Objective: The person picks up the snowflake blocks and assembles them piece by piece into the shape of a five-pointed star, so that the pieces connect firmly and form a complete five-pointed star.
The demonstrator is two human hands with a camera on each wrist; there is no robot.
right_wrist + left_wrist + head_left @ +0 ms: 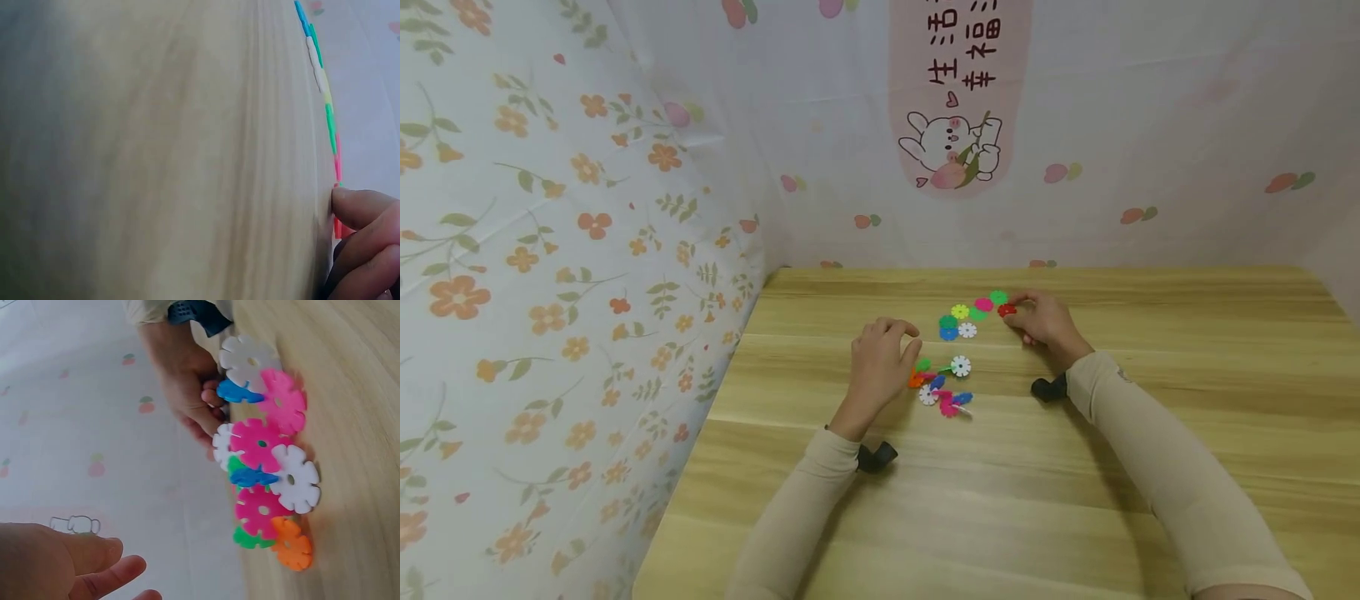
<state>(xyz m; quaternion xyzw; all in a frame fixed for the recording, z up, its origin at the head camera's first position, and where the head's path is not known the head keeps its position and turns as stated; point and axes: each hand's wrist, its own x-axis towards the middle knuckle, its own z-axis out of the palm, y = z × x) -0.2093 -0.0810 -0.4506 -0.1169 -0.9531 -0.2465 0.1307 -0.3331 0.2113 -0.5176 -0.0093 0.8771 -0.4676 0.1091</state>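
Looks about part-way through, at a guess. A flat row of flower-shaped discs [977, 313] is laid out just above the middle of the frame, and a jumbled pile [928, 395] is left unspread on the desk [985, 500] below it. Whether the piled bits are slotted together or just leaning can't be told.

The row's long axis is run on a slant, lower left to upper right, with its discs laid pretty much flat. The pile is stretched roughly the other way, upper left to lower right, with some discs tipped on edge.

At the row's upper right end, the red disc [1004, 310] is pinched by the fingers of the right hand [1043, 323]. Nothing is held by the left hand [878, 357]; its fingers are loosely spread near the pile.
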